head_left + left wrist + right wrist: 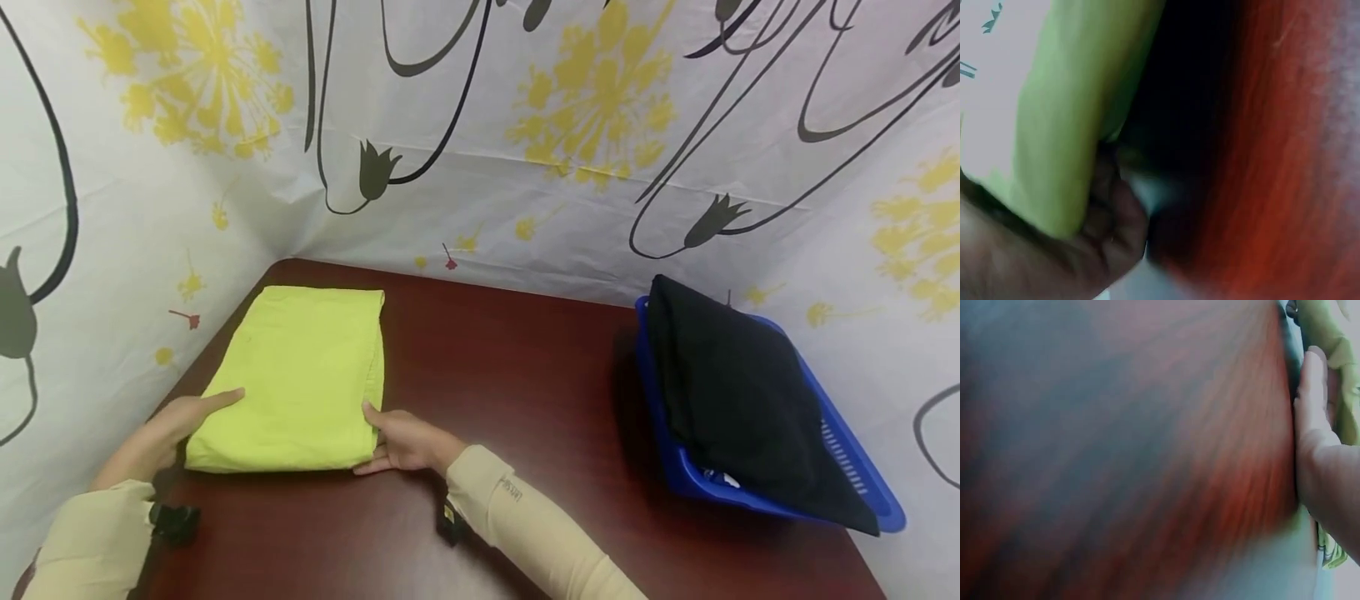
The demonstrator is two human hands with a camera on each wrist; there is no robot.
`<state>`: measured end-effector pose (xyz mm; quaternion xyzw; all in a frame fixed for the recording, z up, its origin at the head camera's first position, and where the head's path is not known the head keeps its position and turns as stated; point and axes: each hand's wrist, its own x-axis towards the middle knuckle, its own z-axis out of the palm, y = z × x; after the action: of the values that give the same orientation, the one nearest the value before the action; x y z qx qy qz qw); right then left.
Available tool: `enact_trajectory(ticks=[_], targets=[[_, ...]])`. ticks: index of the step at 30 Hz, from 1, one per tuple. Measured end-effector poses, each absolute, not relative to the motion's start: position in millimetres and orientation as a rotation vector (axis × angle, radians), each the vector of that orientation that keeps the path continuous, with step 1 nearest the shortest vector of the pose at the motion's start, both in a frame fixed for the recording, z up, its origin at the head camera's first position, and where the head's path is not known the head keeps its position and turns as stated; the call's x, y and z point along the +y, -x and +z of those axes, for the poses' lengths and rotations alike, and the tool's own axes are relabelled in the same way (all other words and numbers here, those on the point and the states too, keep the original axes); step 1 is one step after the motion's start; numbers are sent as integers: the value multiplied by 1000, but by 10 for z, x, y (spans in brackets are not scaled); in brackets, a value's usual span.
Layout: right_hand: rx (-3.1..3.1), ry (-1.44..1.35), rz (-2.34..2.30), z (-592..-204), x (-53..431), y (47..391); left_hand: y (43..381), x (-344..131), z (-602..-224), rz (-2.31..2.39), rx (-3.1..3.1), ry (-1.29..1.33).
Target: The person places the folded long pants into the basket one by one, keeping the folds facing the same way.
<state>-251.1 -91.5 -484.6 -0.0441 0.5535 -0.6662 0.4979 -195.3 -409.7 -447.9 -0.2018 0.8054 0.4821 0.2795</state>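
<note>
A folded bright yellow-green cloth (300,375) lies flat as a thick rectangle over the left part of the table. My left hand (174,423) grips its near left corner, thumb along the top and fingers tucked under. In the left wrist view, the curled fingers (1119,228) show beneath the cloth's rounded edge. At the near right corner my right hand (411,440) holds the cloth, thumb on the layered side edge and fingers reaching underneath. The right wrist view shows this hand (1316,419) low beside the tabletop, against the cloth's edge.
On the right of the dark red-brown table (517,400) stands a blue plastic basket (862,483). A folded black cloth (738,400) lies in it and hangs over its near rim. White sheeting (465,117) with yellow flowers and dark stems encloses the table's back and sides.
</note>
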Motion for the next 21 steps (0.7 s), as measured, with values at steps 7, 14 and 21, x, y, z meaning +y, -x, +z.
enact_trajectory(ticks=[7, 14, 21], targets=[[1376, 129, -1643, -4865, -895, 2477, 1863, -3941, -4583, 1421, 2137, 452], [1411, 116, -1674, -4864, -888, 2442, 1836, -3901, -4575, 1466, 2107, 461], [1416, 201, -1604, -4838, -804, 2430, 1794, -3849, -4538, 1539, 2136, 415]])
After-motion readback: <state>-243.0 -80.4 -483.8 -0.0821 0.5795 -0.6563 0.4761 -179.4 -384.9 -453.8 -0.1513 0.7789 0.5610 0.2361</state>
